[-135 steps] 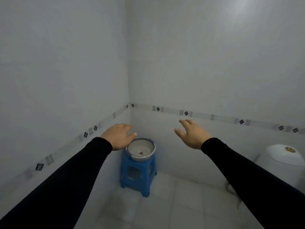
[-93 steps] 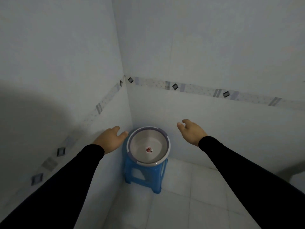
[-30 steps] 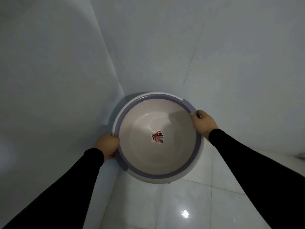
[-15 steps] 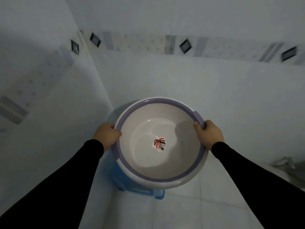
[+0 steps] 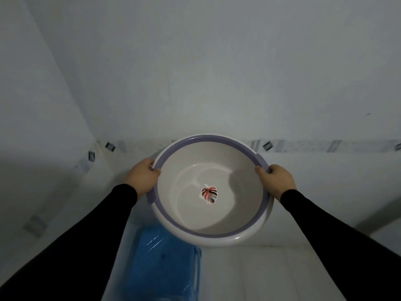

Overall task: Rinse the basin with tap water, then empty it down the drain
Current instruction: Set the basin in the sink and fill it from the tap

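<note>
I have the basin (image 5: 213,190) held up in front of me, clear of the blue stool (image 5: 165,263) that sits below its near-left edge. It is a round, smooth plastic bowl, off-white inside with a dull purple band around the rim and a glossy white lip outside that. A small leaf-shaped sticker (image 5: 208,194) in red, white and dark stripes sits on the flat bottom. A faint curved sheen runs across the bottom; I think it may be a little water, but the light is too dim to be sure.

My left hand (image 5: 142,178) grips the basin's left rim, fingers curled underneath out of sight and the thumb pressed over the purple band. My right hand (image 5: 274,181) holds the right rim the same way, just below a raised purple tab, fingers wrapped tight around the edge. Both black sleeves (image 5: 325,240) run off the bottom of the view.

The stool's top is textured, and blurred. Behind the basin, pale wall tiles (image 5: 195,72) meet in a corner, with a patterned border strip (image 5: 325,146) partly hidden by the far rim.
</note>
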